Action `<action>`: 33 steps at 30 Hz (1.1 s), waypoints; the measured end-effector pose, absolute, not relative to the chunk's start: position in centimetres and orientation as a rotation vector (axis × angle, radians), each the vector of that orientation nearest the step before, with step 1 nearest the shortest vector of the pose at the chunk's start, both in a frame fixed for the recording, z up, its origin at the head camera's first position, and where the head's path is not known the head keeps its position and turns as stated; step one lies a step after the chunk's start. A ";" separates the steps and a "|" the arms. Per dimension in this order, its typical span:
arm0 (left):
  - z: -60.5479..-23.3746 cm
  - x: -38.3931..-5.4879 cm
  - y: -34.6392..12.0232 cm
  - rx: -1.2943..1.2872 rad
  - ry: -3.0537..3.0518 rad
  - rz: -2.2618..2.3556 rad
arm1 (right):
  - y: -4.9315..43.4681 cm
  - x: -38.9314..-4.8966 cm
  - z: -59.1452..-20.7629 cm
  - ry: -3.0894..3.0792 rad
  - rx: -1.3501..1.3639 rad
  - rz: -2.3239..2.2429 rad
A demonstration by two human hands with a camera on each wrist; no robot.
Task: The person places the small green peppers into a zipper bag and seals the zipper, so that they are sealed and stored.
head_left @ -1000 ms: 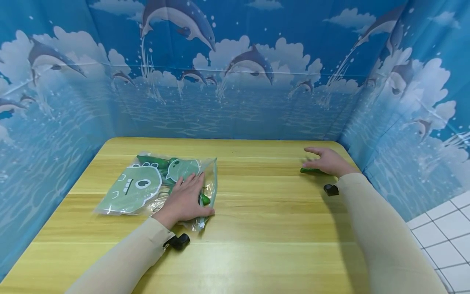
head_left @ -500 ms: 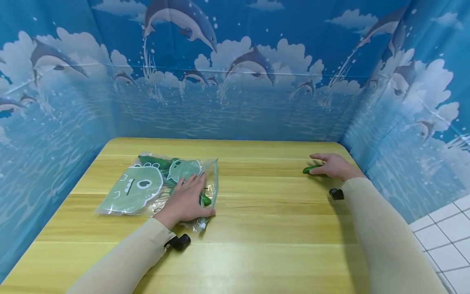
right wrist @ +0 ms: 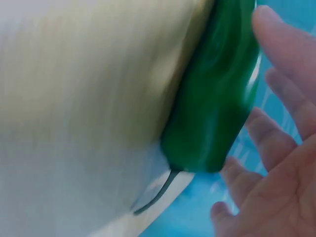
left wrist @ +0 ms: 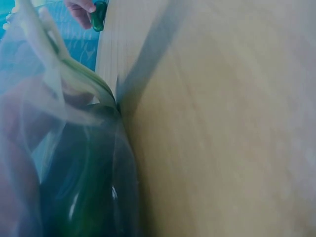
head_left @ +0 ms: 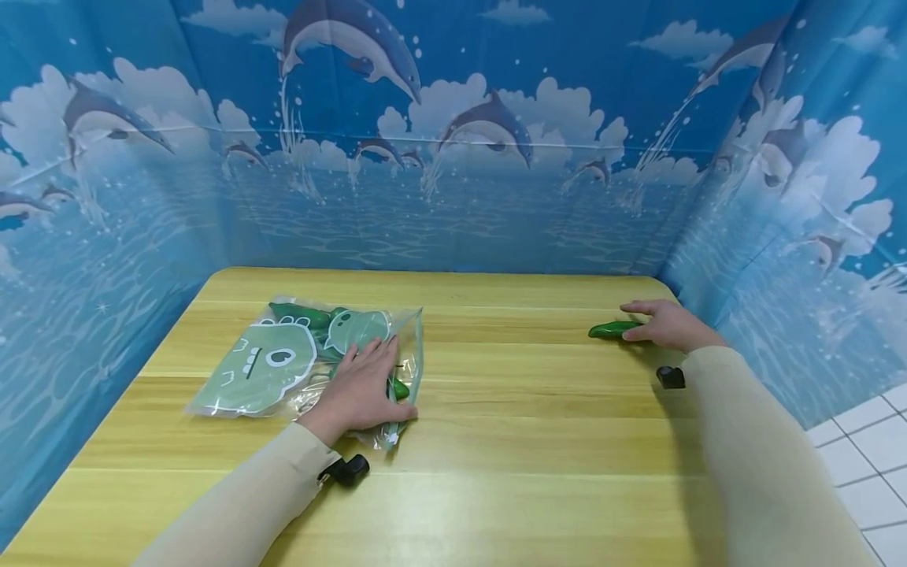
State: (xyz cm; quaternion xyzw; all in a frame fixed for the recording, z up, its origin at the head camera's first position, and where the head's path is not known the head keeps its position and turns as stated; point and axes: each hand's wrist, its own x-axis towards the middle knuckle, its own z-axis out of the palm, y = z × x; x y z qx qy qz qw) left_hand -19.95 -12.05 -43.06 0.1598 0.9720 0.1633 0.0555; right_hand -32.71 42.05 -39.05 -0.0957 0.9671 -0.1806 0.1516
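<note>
My left hand [head_left: 357,388] lies with fingers spread on a clear zip bag [head_left: 248,382] printed with pale green cartoon faces. Inside the bag are green peppers; one pepper [head_left: 401,389] shows beside the thumb, and in the left wrist view dark green [left wrist: 79,197] shows through the plastic. At the right of the table a long green pepper [head_left: 608,330] lies on the wood. My right hand [head_left: 669,324] is at its right end, fingers extended and thumb low. In the right wrist view those fingers [right wrist: 271,138] stand loosely beside the pepper, whose thin curved stem [right wrist: 158,197] points away.
The wooden table [head_left: 496,441] spans the space between both hands. A blue dolphin-print curtain [head_left: 453,213] rises behind its back edge and along both sides. White floor tiles [head_left: 875,472] show at the lower right. Each wrist carries a small black camera [head_left: 350,470].
My right hand has shifted right, baring more of the pepper, which now shows longer on the table. The left hand stays on the bag.
</note>
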 end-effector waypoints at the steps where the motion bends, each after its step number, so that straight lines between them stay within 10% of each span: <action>1: -43.1 -20.0 -12.1 0.484 2.952 0.496 | 42.3 -32.6 -39.0 2.773 -0.278 -0.512; 33: -43.0 -19.8 -11.7 0.467 2.942 0.498 | 42.6 -32.3 -41.2 2.773 -0.167 -0.543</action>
